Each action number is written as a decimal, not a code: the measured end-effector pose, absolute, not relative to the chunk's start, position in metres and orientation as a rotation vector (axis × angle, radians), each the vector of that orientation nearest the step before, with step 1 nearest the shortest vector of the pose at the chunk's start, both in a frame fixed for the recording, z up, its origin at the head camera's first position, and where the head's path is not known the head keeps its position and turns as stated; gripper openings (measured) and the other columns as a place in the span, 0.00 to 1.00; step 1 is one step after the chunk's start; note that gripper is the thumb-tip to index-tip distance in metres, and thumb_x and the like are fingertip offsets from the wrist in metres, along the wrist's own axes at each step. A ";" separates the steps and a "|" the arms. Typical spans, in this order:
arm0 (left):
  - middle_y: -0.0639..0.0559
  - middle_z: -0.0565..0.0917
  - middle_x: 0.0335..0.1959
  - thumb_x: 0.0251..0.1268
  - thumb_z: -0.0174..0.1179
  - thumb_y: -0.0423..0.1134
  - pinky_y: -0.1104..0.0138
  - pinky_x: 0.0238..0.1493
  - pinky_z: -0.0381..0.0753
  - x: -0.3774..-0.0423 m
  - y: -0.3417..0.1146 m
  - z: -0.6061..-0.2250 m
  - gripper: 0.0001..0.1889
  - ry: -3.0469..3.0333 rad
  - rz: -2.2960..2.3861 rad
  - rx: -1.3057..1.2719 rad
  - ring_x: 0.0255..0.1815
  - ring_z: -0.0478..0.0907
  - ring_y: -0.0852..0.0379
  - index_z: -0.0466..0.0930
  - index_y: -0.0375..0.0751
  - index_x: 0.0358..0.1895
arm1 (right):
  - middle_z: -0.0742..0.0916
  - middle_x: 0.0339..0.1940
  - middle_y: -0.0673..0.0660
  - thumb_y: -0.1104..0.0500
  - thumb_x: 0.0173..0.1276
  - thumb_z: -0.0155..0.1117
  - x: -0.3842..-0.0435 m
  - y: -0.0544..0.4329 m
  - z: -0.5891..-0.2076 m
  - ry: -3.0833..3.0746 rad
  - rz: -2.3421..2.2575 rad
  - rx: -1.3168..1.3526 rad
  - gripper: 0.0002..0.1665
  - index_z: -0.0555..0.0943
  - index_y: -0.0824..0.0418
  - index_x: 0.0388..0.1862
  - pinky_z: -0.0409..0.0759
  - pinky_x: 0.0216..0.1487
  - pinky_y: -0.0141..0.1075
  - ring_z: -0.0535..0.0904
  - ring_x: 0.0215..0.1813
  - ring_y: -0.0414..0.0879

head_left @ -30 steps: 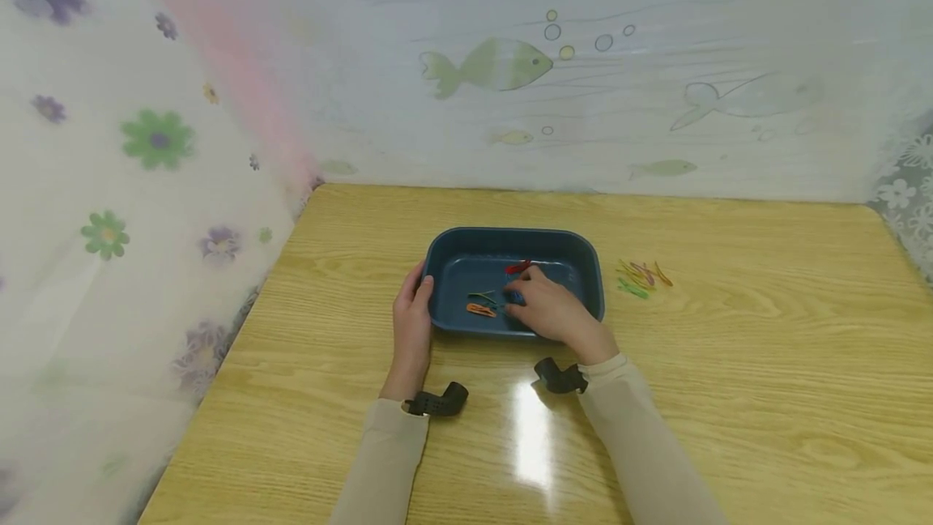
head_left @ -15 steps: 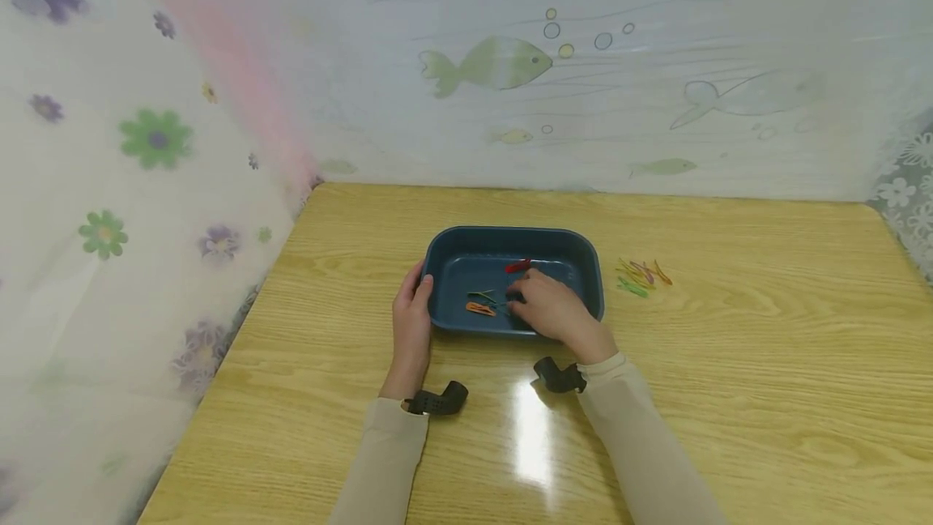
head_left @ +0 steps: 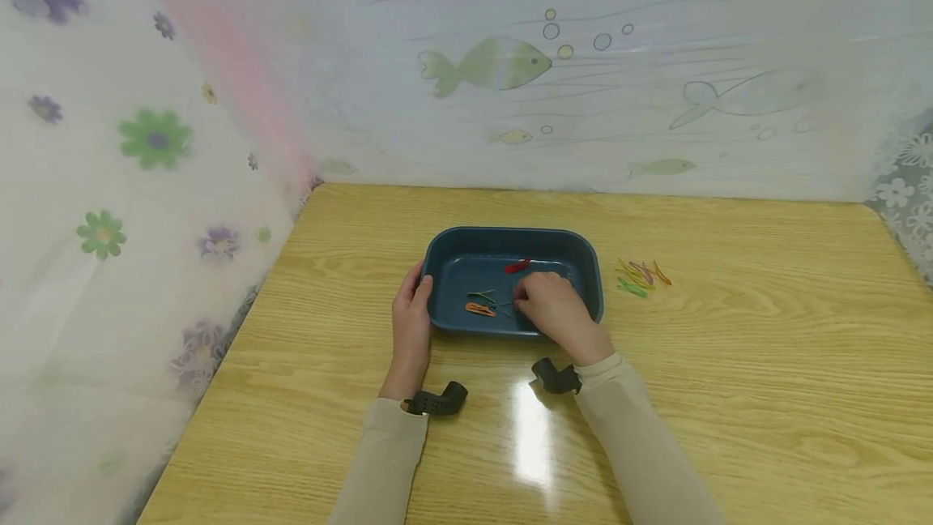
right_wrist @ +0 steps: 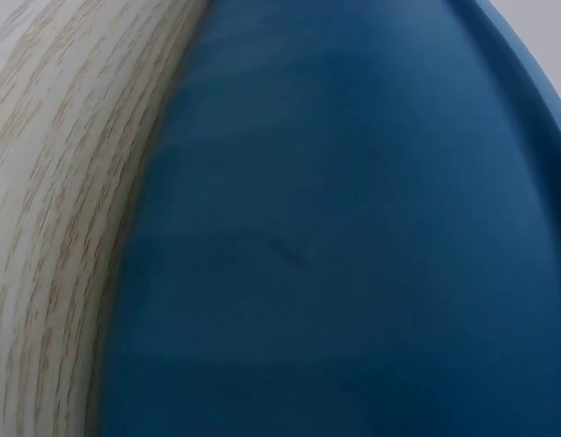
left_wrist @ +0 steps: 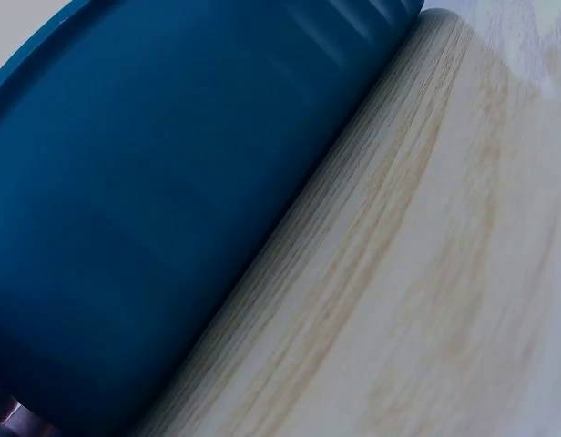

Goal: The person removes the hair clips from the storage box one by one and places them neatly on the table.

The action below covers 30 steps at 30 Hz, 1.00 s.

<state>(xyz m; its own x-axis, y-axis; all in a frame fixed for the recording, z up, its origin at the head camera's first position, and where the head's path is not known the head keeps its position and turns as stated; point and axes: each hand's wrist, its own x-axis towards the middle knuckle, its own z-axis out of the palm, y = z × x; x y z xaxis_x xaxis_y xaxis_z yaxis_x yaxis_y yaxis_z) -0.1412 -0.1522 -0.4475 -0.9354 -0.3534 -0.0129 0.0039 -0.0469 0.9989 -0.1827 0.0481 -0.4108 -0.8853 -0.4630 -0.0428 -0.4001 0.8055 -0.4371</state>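
A dark blue basin (head_left: 513, 237) stands on the table, its outer wall filling both wrist views. My left hand (head_left: 412, 322) grips its left end, thumb at the rim and fingers along the outside. Inside the basin, my right hand (head_left: 554, 306) has its fingertips drawn together with the thumb, pinching a blue hair clip that is mostly hidden by the fingers. Left of those fingertips lie an orange hair clip (head_left: 479, 309), a green hair clip (head_left: 481, 296) and a thin teal clip (head_left: 501, 308). A red hair clip (head_left: 517, 266) rests farther back on the basin floor.
Several yellow, green, purple and orange hair clips (head_left: 641, 276) lie in a loose pile right of the basin. The wooden table (head_left: 765, 347) meets a fish-print curtain (head_left: 481, 63) at the back. A flower-print sheet (head_left: 156, 136) hangs along the left.
My right hand has shifted slightly right and its fingers have drawn closer together. The blue clip that showed between them is now mostly hidden. My left hand and the basin have stayed put.
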 end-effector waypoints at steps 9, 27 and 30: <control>0.56 0.70 0.57 0.65 0.49 0.48 0.65 0.60 0.61 -0.142 -0.152 -0.455 0.19 -1.969 -2.043 0.358 0.60 0.63 0.62 0.70 0.49 0.58 | 0.77 0.22 0.49 0.65 0.56 0.63 -0.183 0.050 -0.411 2.867 -0.719 -0.708 0.04 0.77 0.57 0.26 0.71 0.30 0.38 0.71 0.26 0.44; 0.58 0.70 0.57 0.66 0.49 0.47 0.67 0.60 0.61 -0.143 -0.152 -0.453 0.19 -1.969 -2.049 0.368 0.60 0.63 0.64 0.69 0.50 0.58 | 0.82 0.32 0.51 0.64 0.59 0.58 -0.183 0.055 -0.398 2.842 -0.777 -0.718 0.08 0.82 0.58 0.35 0.74 0.36 0.38 0.75 0.34 0.44; 0.57 0.70 0.58 0.66 0.49 0.47 0.66 0.60 0.60 -0.143 -0.152 -0.453 0.19 -1.977 -2.048 0.367 0.60 0.62 0.63 0.69 0.50 0.59 | 0.80 0.31 0.50 0.63 0.60 0.58 -0.183 0.058 -0.393 2.838 -0.781 -0.703 0.07 0.82 0.57 0.35 0.73 0.35 0.37 0.74 0.33 0.43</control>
<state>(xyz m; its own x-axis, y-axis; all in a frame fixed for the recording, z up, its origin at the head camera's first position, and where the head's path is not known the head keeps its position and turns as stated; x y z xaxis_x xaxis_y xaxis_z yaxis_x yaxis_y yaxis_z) -0.1429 -0.1521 -0.4533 -0.9313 -0.3642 0.0058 0.0186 -0.0317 0.9993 -0.1827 0.0585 -0.3935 -0.8859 -0.4637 0.0115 -0.4044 0.7598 -0.5091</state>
